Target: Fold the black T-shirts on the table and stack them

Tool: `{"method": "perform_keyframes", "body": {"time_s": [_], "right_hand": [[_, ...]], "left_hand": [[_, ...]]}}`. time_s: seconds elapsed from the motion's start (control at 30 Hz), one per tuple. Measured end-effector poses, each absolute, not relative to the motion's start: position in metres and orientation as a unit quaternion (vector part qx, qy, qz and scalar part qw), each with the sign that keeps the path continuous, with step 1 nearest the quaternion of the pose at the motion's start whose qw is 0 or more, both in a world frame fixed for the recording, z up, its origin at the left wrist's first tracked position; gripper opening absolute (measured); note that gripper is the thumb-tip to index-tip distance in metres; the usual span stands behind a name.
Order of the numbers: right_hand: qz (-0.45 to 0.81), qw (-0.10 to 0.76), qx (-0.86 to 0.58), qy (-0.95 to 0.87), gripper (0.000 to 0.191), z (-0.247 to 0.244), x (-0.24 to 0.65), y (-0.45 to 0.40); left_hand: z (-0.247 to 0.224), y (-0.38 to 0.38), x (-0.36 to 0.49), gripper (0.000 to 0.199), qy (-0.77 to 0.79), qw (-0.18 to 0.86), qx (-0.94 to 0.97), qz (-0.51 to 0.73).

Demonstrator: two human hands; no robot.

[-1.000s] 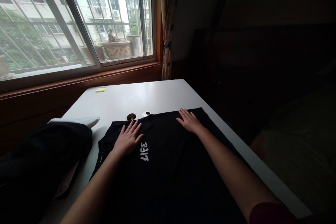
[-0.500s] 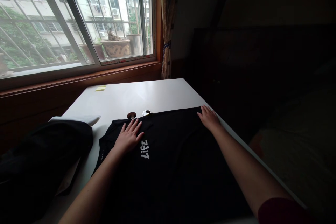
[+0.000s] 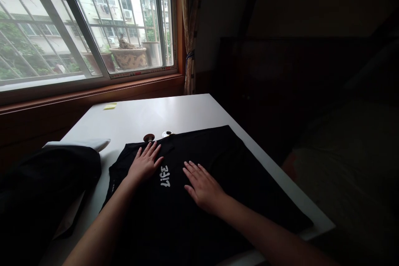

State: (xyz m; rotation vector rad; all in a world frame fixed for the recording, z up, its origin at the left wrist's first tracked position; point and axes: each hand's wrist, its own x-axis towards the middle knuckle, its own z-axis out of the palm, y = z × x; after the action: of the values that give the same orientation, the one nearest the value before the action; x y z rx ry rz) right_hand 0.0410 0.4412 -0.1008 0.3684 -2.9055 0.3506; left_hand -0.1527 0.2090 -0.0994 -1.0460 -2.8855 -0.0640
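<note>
Head | white table (image 3: 174,110) near barred window (image 3: 77,20), curtain (image 3: 190,29) | left hand (image 3: 145,164), right hand (image 3: 202,187) spread over black shirt (image 3: 221,149)

The garment (image 3: 240,166) is plain black, marked with white lettering (image 3: 164,176), and the tabletop (image 3: 174,110) under it is white. A yellow note (image 3: 110,106) lies on that white. The bundle (image 3: 68,166) at the left is black, with a white piece (image 3: 102,144) showing past its edge. The window sill (image 3: 149,81) is reddish brown, the curtain (image 3: 189,25) beige with darker patches, the planter (image 3: 131,59) tan with dark brown blotches. The cloth (image 3: 339,166) in the right-hand shadow looks dull green, though the gloom makes that uncertain.
</note>
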Motion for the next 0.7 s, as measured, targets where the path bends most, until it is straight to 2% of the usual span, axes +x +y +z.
{"method": "perform_keyframes", "body": {"time_s": [0.1, 0.23, 0.37, 0.57, 0.7], "right_hand": [[0.090, 0.093, 0.063, -0.990, 0.062, -0.106, 0.048, 0.468], [0.061, 0.089, -0.070, -0.992, 0.062, -0.105, 0.050, 0.555], [0.040, 0.112, -0.206, -0.971, 0.050, -0.089, 0.058, 0.615], [0.028, 0.129, -0.226, -0.965, 0.038, -0.069, 0.055, 0.621], [0.029, 0.137, -0.224, -0.964, 0.047, -0.066, 0.036, 0.607]], "left_hand": [[-0.098, 0.209, -0.152, 0.064, -0.940, 0.031, -0.340, -0.021], [-0.097, 0.209, -0.152, 0.065, -0.941, 0.024, -0.336, -0.019], [-0.097, 0.209, -0.152, 0.064, -0.941, 0.022, -0.337, -0.021], [-0.095, 0.210, -0.151, 0.065, -0.943, 0.017, -0.331, -0.017], [-0.093, 0.211, -0.150, 0.065, -0.944, 0.014, -0.329, -0.014]]}}
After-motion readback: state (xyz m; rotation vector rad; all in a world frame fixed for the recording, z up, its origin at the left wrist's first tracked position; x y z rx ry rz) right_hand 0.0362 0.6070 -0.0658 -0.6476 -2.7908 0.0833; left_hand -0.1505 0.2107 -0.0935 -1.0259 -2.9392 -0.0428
